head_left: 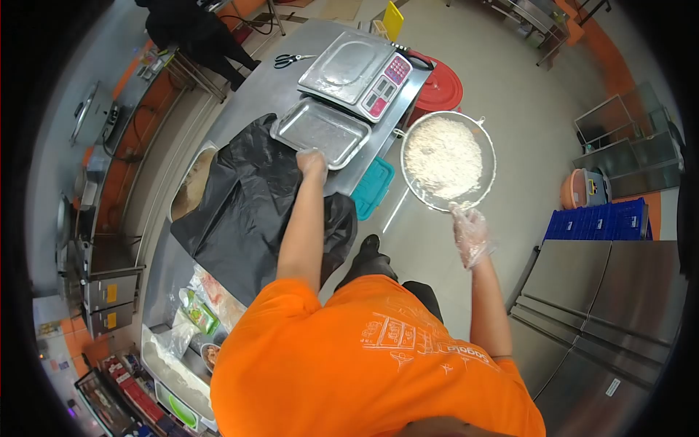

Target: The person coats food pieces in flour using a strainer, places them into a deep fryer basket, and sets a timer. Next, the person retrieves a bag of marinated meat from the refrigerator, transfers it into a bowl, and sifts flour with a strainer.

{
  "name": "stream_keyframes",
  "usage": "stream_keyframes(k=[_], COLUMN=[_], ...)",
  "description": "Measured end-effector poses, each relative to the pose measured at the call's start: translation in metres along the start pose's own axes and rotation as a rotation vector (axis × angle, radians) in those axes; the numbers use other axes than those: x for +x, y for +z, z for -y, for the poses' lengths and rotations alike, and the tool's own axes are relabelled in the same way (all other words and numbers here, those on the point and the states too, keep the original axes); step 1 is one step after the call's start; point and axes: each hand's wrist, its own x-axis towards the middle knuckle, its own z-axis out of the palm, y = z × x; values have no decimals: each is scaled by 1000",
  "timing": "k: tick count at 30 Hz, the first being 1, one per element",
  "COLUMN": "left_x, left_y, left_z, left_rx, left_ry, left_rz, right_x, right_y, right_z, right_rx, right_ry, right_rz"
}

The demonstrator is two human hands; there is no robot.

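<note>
My right hand, in a clear plastic glove, is closed on the near side of a round sieve. The sieve hangs out over the floor beside the table and holds pale, floury crumbs. My gloved left hand is closed at the near edge of a rectangular metal tray, seemingly gripping its rim; the fingertips are hidden. Only a thin white residue shows in the tray. A black plastic bag lies spread under and beside my left forearm.
Beyond the tray stands a digital scale, with scissors nearby. A red lidded bucket and a teal lid are beside the steel table. Blue crates and a steel fridge stand right. Another person works far left.
</note>
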Motion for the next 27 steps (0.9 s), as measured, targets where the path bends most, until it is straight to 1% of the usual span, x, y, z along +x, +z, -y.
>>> stream_keyframes(k=[1, 2, 3, 4, 5, 6, 7, 8, 9, 10, 11, 12, 13, 15, 16, 17, 18, 19, 20, 21, 22, 23, 24, 25, 26, 27], left_x=[-39, -79, -121, -150, -148, -181, -177, -221, -267, -284, -321, -356, -387, -435, -445, -455, -471, -483, -485, -473, -460, -449, -437, -420, -398, -384], left_y=[-15, -28, -38, -50, -70, -90, -116, -119, -136, -158, -175, -196, -222, -279, -301, -323, -348, -371, -398, -428, -452, -470, -487, -508, -532, -547], left_z=[-54, -98, -138, -151, -119, -139, -92, -98, -131, -146, -168, -158, -149, -147, -94, -41, -40, -38, -19, 13, 39, 53, 64, 77, 100, 104], left_rx=[105, -32, -169, -304, -138, 225, 373, 472, 372, 254, 173, 210, 253, 232, 266, 310, 232, 153, 178, 202, 229, 254, 279, 306, 269, 277], left_ry=[40, 47, 58, 66, 113, 18, 155, 481, 216, -50, -94, -9, 75, -105, -24, 52, 10, -33, -40, -43, -40, -37, -31, -22, -14, -18], left_rz=[-29, 14, 46, 51, 107, 18, 18, -395, -274, -140, -172, -259, -347, -348, -519, -692, -711, -727, -716, -699, -681, -705, -726, -747, -721, -730], right_x=[5, 10, 12, 8, 4, 17, 13, 11, -12, -29, -48, -66, -81, -114, -146, -165, -183, -202, -216, -220, -232, -241, -273, -274, -291, -310], right_y=[1, 1, -4, -7, 4, 5, 11, 16, 8, 14, 14, 16, 25, 54, 69, 89, 111, 133, 159, 194, 228, 264, 287, 331, 350, 369], right_z=[1, 4, 14, 28, 36, 18, 20, 22, 52, 65, 73, 74, 68, 62, 72, 69, 60, 54, 45, 27, 9, -12, -25, -44, -43, -42], right_rx=[-20, -38, -36, -43, -59, 50, 109, 167, 166, 134, 104, 73, 82, 108, 22, 30, 40, 91, 143, 160, 180, 158, -76, -205, -360, -517], right_ry=[-22, -51, -76, -104, -144, -217, -209, -193, -106, -108, -110, -114, -162, -253, -205, -168, -125, 10, 149, 336, 413, 371, -217, -237, -538, -823], right_rz=[13, 34, -4, -14, 24, 95, 204, 312, 378, 452, 499, 538, 624, 792, 867, 958, 1042, 1157, 1264, 1362, 1417, 1512, 1341, 1354, 1224, 1065])
